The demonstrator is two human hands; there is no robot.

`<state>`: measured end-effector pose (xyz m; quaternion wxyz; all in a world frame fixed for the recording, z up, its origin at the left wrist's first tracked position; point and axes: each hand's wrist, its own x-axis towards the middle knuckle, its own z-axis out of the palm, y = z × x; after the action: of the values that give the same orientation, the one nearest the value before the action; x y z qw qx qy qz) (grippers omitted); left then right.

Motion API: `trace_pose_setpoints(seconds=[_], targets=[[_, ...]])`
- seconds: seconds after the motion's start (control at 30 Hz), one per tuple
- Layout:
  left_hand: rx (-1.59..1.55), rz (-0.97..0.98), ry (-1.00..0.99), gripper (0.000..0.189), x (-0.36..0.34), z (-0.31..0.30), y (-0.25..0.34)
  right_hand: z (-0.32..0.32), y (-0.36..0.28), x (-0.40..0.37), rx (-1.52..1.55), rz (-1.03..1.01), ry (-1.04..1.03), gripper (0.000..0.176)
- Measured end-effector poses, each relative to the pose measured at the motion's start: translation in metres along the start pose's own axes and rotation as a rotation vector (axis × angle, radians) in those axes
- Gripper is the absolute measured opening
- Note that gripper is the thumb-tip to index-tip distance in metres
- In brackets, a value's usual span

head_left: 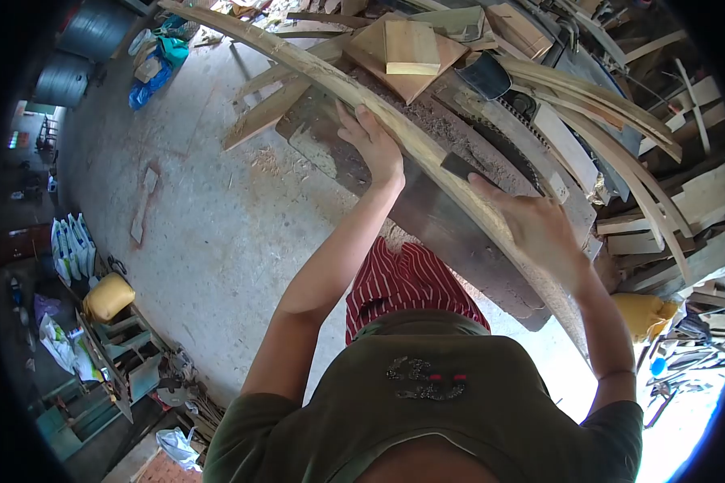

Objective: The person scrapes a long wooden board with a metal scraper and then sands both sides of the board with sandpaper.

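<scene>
A long, slightly curved wooden plank (314, 66) runs diagonally over a dusty metal machine table (435, 211). My left hand (372, 145) is at the plank's near edge, its fingers raised against the wood and spread. Farther right, my right hand (536, 228) lies over the plank, with the index finger stretched toward a small dark block (459, 167) on the wood. Its thumb and other fingers are mostly hidden. A toothed chain or belt (507, 137) shows beyond the plank.
A light wood block (412, 48) rests on boards behind the plank. Long curved strips (612, 105) and stacked offcuts lie to the right. Blue bags (149, 87) are on the concrete floor (193, 185) at the left, and a yellow container (109, 297) stands lower left.
</scene>
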<state>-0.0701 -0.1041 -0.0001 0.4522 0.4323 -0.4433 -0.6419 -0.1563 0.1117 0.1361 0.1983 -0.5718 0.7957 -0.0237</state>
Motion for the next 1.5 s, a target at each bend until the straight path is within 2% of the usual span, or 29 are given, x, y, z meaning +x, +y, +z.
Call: trace_pose_setpoints(seconds=[0.03,0.17,0.23,0.27,0.37,0.43,0.53,0.57,0.63,0.67,0.73,0.77,0.83,0.9,0.93,1.0,1.03,1.07,1.13,1.17,1.23,1.27,1.37,1.47,1.5], targets=[[0.005,-0.001,0.004,0.07,-0.001,0.001,0.0,0.005,-0.004,0.001,-0.001,0.008,0.052,0.064],[0.111,0.135,0.014,0.069,0.002,0.002,-0.008,0.001,-0.026,0.041,-0.109,0.084,0.006,0.066],[0.111,0.185,0.032,0.066,0.005,0.001,-0.009,0.011,-0.028,0.059,-0.071,0.014,0.157,0.067],[0.115,0.186,0.036,0.066,0.005,0.0,-0.011,0.011,-0.027,0.053,-0.068,0.011,0.155,0.067],[0.049,0.179,0.012,0.065,0.004,0.0,-0.007,0.005,-0.018,0.017,-0.048,0.047,0.081,0.068],[0.105,0.196,0.003,0.065,0.004,-0.002,-0.009,0.0,-0.014,-0.012,-0.063,0.143,-0.06,0.068],[0.21,0.229,0.037,0.066,0.005,-0.001,-0.012,0.001,-0.017,-0.008,-0.084,0.153,-0.046,0.068],[0.209,0.229,0.022,0.066,0.007,0.001,-0.012,0.007,-0.016,0.004,-0.08,0.167,-0.041,0.068],[0.129,0.139,0.028,0.065,0.006,-0.001,-0.009,0.024,-0.012,0.034,-0.038,-0.028,0.253,0.067],[0.136,0.136,0.018,0.065,0.003,-0.003,-0.005,0.025,-0.01,0.034,-0.031,-0.018,0.254,0.067],[-0.015,0.002,-0.008,0.066,-0.001,-0.001,0.011,0.027,-0.007,0.031,-0.046,-0.041,0.262,0.066],[-0.008,-0.012,0.0,0.066,-0.004,0.002,0.017,0.025,-0.005,0.017,-0.047,-0.034,0.259,0.066],[0.093,0.03,0.019,0.067,-0.007,0.005,0.01,0.011,-0.001,-0.031,-0.068,0.108,-0.007,0.066],[0.194,0.068,0.044,0.067,-0.009,0.007,0.005,0.008,0.003,-0.07,-0.05,0.257,-0.122,0.066],[0.197,0.083,0.054,0.066,-0.009,0.008,0.004,0.015,0.01,-0.091,-0.055,0.254,-0.126,0.066],[0.2,0.104,0.068,0.066,-0.008,0.009,0.002,0.029,0.019,-0.115,-0.048,0.16,0.077,0.067],[0.187,0.13,0.08,0.065,-0.007,0.01,0.0,0.028,0.019,-0.115,-0.052,0.152,0.07,0.068],[0.176,0.155,0.082,0.064,-0.008,0.012,-0.001,0.027,0.017,-0.11,-0.047,0.157,0.074,0.068],[0.132,0.176,0.067,0.063,-0.004,0.011,-0.01,0.012,0.001,-0.078,-0.078,0.254,-0.094,0.07],[0.089,0.196,0.069,0.062,-0.004,0.01,-0.012,0.013,0.0,-0.061,-0.076,0.261,-0.089,0.07],[0.133,0.182,0.071,0.061,-0.008,0.01,-0.005,0.021,0.001,-0.036,-0.029,0.13,0.099,0.072],[0.175,0.165,0.079,0.061,-0.01,0.01,-0.001,0.023,0.002,-0.039,-0.026,0.126,0.105,0.072],[0.17,0.187,0.075,0.06,-0.007,0.009,-0.003,0.023,0.005,-0.051,-0.003,0.128,0.06,0.073],[0.149,0.195,0.098,0.06,-0.008,0.012,-0.004,0.02,0.008,-0.072,-0.144,0.12,0.025,0.073],[0.148,0.203,0.108,0.06,-0.008,0.012,-0.005,0.013,0.004,-0.066,-0.135,0.157,-0.062,0.072]])
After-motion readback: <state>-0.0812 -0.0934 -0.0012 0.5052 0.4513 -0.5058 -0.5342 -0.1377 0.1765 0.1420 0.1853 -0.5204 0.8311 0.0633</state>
